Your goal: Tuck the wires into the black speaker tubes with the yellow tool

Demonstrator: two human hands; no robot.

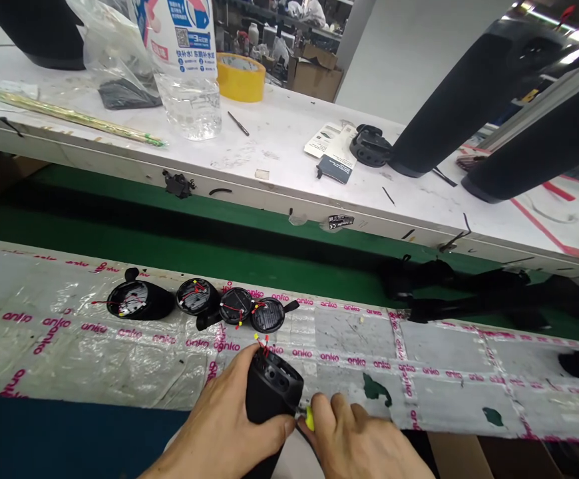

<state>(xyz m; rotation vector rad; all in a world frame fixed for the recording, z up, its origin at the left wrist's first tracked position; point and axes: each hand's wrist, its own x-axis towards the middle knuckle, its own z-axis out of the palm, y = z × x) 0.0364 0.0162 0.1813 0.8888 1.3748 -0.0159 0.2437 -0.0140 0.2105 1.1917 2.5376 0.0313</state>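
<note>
My left hand (227,419) is wrapped around a black cylindrical speaker body (269,392), its open end tilted up toward the far side. Thin wires with red and yellow connectors (263,342) stick out of that end. Closed around a yellow-handled tool (310,418), my right hand (357,432) is just right of the speaker body. The tool's thin metal end meets the body's side near the rim; its tip is hidden. Beyond my hands lie a black speaker body (157,303) on its side and several round black parts (235,307) with wires and straps.
The lower bench (344,332) is covered with printed tape and plastic. Behind a green gap (120,206) runs a white shelf (279,146) bearing a plastic bottle (190,100), yellow tape roll (241,76) and tall black cylinders (469,100). Black straps (494,299) lie at right.
</note>
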